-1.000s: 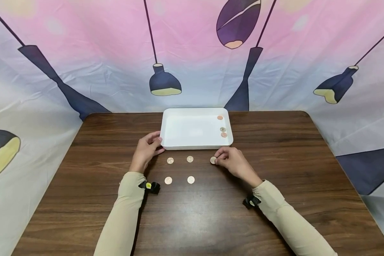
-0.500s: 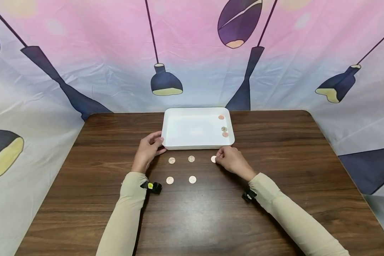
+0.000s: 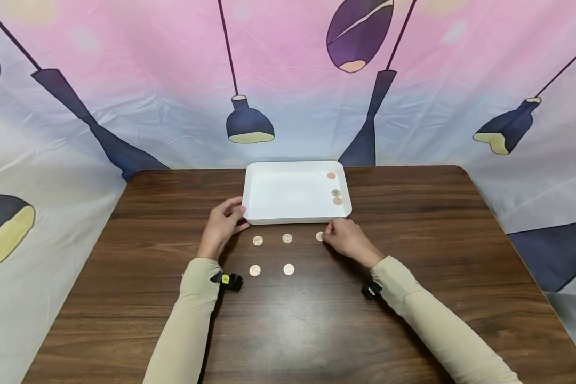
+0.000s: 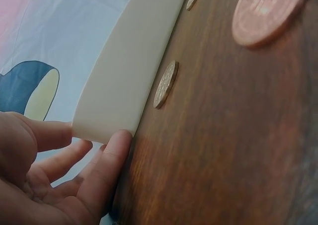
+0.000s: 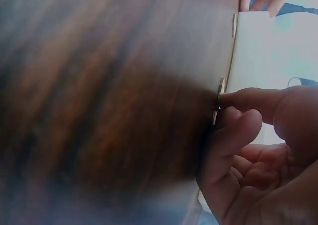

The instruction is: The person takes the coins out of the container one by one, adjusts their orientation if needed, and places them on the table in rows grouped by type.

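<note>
A white rectangular tray [image 3: 293, 192] sits at the back of the table with 3 coins in its right part, among them a copper coin [image 3: 332, 175]. My left hand [image 3: 221, 224] holds the tray's front left corner, thumb at the rim and other fingers lower, as the left wrist view shows. My right hand [image 3: 350, 240] is just in front of the tray's right corner. Its thumb and fingers pinch the right edge of a coin [image 3: 319, 236] low at the tabletop. In the right wrist view this coin [image 5: 220, 87] shows thin and edge-on, partly hidden by the fingers.
Several coins lie in two rows on the brown wooden table [image 3: 413, 213]: the coin [image 3: 257, 241] and the coin [image 3: 287, 238] near the tray, the coin [image 3: 255, 270] and the coin [image 3: 288, 269] nearer me. A printed cloth [image 3: 173, 106] hangs behind.
My right hand shifts slightly with its fingertips staying at the same coin, whose visible part changes a little. The left hand stays at the tray corner. The whole view shifted slightly at first.
</note>
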The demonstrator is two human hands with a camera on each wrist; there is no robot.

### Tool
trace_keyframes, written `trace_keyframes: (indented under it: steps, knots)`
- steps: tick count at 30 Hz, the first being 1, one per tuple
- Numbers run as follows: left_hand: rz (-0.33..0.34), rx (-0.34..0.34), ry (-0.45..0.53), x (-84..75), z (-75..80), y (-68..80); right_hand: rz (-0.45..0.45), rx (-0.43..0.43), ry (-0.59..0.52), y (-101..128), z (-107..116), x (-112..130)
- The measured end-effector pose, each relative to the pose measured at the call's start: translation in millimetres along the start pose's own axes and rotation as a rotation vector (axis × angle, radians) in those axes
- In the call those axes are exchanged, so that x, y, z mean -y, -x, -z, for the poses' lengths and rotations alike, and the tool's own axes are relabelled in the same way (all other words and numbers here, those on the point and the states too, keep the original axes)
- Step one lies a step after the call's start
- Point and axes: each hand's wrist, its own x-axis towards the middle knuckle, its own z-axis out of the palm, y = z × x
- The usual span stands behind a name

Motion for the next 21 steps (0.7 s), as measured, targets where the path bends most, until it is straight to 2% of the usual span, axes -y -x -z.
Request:
trace_keyframes:
  steps: [12,17,21]
  knots:
    - [0.025,0.004,0.003,-3.1,2.4,-1.0,-0.020,0.054,-0.129,2.9,4.9,-5.4]
    - [0.012,0.012,-0.009,-4.6,0.7,-2.3,0.034,0.095,-0.109,5.7,35.0,-10.7]
    - [0.009,0.004,-0.013,-5.3,-0.5,-2.7,0.052,0.071,-0.069,0.2,70.1,-8.0]
